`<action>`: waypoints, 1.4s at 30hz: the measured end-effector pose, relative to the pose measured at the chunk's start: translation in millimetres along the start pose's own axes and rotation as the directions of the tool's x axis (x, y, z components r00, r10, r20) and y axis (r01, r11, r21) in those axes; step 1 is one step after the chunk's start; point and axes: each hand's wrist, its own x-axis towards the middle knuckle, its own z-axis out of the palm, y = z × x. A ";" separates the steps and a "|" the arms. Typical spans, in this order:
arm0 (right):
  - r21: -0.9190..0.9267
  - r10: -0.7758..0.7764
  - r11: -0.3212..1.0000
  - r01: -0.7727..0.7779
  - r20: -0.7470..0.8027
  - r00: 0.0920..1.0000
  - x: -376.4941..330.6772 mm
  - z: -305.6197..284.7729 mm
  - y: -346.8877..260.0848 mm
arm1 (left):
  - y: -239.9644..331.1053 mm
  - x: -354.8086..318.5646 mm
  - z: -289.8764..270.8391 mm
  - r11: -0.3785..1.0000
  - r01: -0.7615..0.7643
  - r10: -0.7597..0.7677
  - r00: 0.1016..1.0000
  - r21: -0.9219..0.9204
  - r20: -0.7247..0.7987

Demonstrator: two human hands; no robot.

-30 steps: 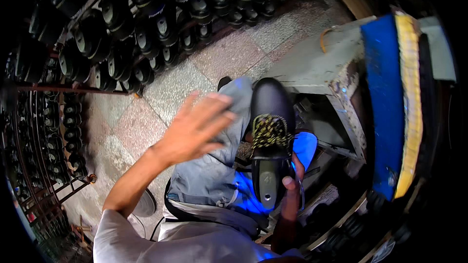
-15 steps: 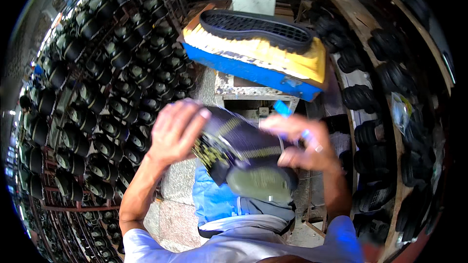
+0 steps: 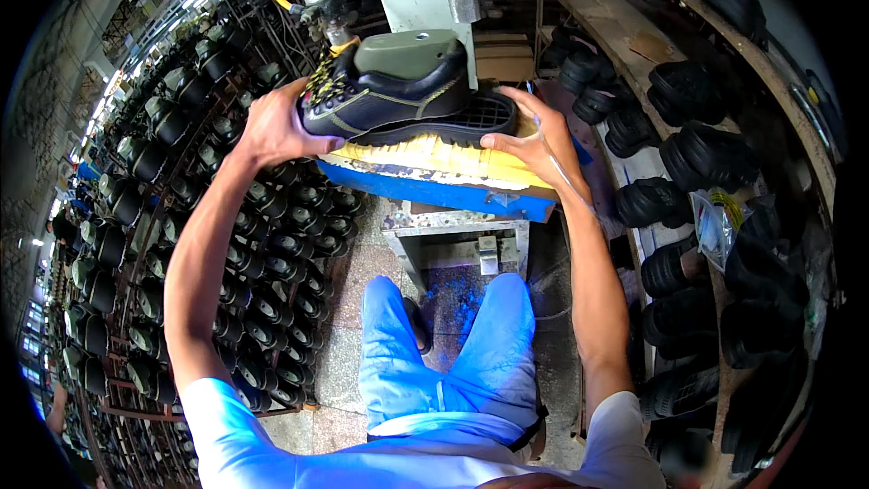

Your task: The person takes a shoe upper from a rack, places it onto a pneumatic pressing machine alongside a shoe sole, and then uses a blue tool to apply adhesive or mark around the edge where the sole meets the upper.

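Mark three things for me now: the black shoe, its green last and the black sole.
Black shoe (image 3: 385, 107): head view, side of the upper.
Green last (image 3: 405, 55): head view, side of the part above the collar.
Black sole (image 3: 486, 116): head view, grid at the right end.

Between the left hand (image 3: 282, 127) and right hand (image 3: 541, 134), a blue-and-yellow block (image 3: 434, 192) bears a black sole (image 3: 484, 116); right of the right hand, wooden shelves (image 3: 602, 11) hold dark soles (image 3: 690, 89); left of the left, a rack (image 3: 176, 414) carries shoes (image 3: 145, 158).

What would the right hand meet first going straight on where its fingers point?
The heel end of the black sole, which the right hand cups; beyond it, probably the back of the black shoe, though depth is hard to judge.
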 end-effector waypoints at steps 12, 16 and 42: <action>-0.046 0.196 0.980 -0.193 0.073 0.978 34.0 -16.9 24.9 | 12.2 57.2 34.2 1.000 0.027 -0.026 0.941 0.001 0.337; 0.116 0.038 0.991 -0.063 0.206 0.978 32.5 -21.1 14.8 | -5.4 48.1 38.7 0.979 -0.189 0.198 0.969 -0.075 0.145; -0.020 0.119 0.993 -0.117 0.221 0.968 42.5 -25.7 31.9 | -61.8 2.3 42.4 0.679 0.026 0.170 0.967 -0.734 0.191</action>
